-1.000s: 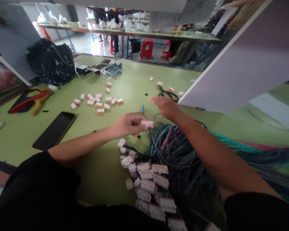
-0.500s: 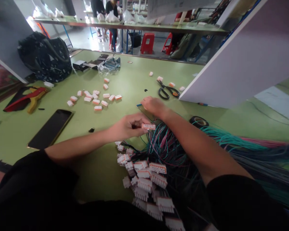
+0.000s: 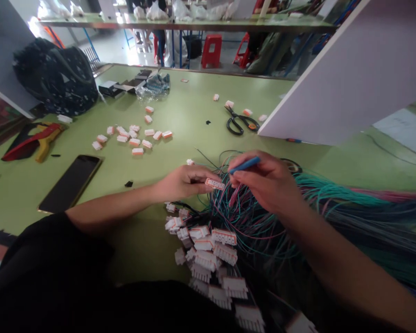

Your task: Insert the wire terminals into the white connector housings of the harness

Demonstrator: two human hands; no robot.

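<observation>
Between the thumb and fingers of my left hand (image 3: 183, 183) is a white and orange wire connector (image 3: 215, 184), its face of small holes turned up toward me. Just to its right, my right hand (image 3: 268, 178) is closed round a blue pen-like tool (image 3: 245, 164); the tool's lower end is hidden by the fingers. Under both hands spreads a tangle of thin green, pink and dark wires (image 3: 242, 217). Several wired white connectors (image 3: 208, 260) lie heaped in front of my body, below the left hand.
Loose small connectors (image 3: 133, 141) are scattered on the green table (image 3: 190, 111). Black scissors (image 3: 241, 121) lie by a pale partition (image 3: 333, 83). A phone (image 3: 70, 182), a red and yellow tool (image 3: 41, 138) and a dark bag (image 3: 55, 76) are at left. Black tape (image 3: 291, 165) sits behind my right hand.
My right hand has come back toward me and to the right, lifting the blue tool beside the connector. My left hand keeps the connector, now slightly tilted. The view has shifted a little.
</observation>
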